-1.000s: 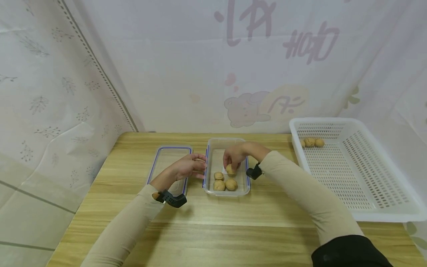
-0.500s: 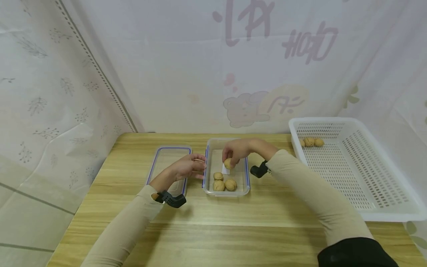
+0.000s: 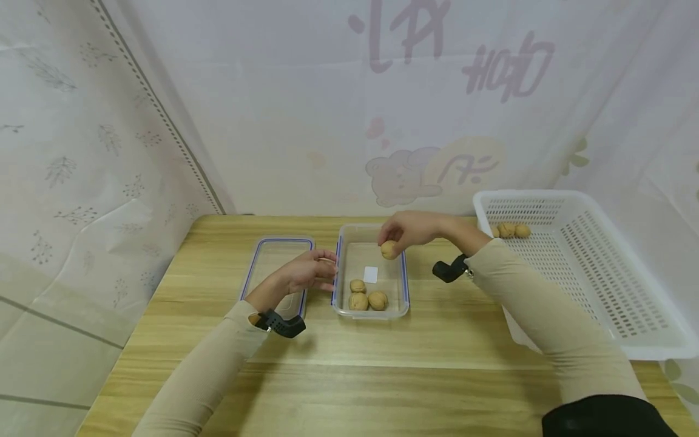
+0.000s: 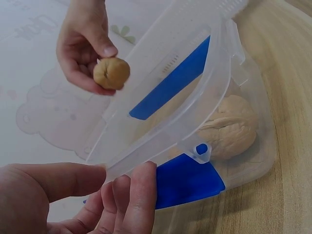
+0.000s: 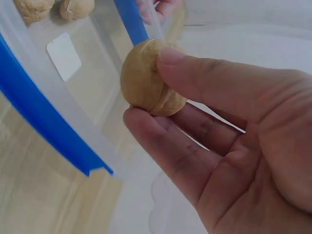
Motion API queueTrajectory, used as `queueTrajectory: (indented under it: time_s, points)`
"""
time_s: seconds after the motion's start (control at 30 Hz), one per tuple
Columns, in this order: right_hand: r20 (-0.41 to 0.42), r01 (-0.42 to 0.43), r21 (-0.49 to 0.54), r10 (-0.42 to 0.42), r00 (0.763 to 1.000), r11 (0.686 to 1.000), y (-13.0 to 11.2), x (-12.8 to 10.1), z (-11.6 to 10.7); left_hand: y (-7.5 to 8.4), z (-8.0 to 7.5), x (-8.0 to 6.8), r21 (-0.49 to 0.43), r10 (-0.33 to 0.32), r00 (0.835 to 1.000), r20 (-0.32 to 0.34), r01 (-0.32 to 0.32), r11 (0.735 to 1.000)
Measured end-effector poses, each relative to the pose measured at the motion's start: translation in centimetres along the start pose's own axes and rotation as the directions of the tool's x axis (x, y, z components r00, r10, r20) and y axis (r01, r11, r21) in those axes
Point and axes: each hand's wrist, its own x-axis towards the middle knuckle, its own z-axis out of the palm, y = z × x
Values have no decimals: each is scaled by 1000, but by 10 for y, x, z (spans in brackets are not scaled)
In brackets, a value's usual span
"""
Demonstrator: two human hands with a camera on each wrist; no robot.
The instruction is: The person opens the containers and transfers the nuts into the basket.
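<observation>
My right hand (image 3: 412, 233) pinches a walnut (image 3: 389, 249) between thumb and fingers, above the right side of a clear plastic food box (image 3: 352, 252) with blue side latches. Three other walnuts lie inside at the near end: a small one (image 3: 357, 286) and two larger, a left walnut (image 3: 358, 301) and a right walnut (image 3: 378, 300). A small white paper square (image 3: 371, 275) shows on the box's bottom. My left hand (image 3: 308, 272) touches the box's left side with extended fingers; the left wrist view has them against the blue latch (image 4: 187, 183).
A clear lid with a blue seal (image 3: 281, 241) lies left of the box, partly under my left hand. On the right stands a white perforated basket (image 3: 568, 261), with a few walnuts (image 3: 506, 230) in its far left corner. The wooden table (image 3: 349, 394) meets a printed curtain behind.
My right hand has lifted the walnut from near the box's middle, moving it back and right, which uncovers the white square. My left hand has stayed in place.
</observation>
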Motion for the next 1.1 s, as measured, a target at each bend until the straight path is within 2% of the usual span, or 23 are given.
queueTrajectory:
  time_s: [0.17, 0.37, 0.63, 1.1]
  points:
    - [-56, -10, 12, 11, 998, 1000, 1, -19, -8, 0, 0, 2, -2, -2, 1000, -2, 2, 1000]
    - [-99, -5, -33, 2, 995, 999, 4, -42, -18, 1, 0, 3, 1, -2, 1000, -1, 2, 1000]
    - [-144, -54, -73, 43, 989, 996, 14, -73, -26, 2, 1, 1, 3, 0, 1000, -3, 0, 1000]
    - [-258, -136, -57, 117, 959, 989, 33, -132, -38, 2, 1, 0, 5, -6, 1000, -2, 6, 1000]
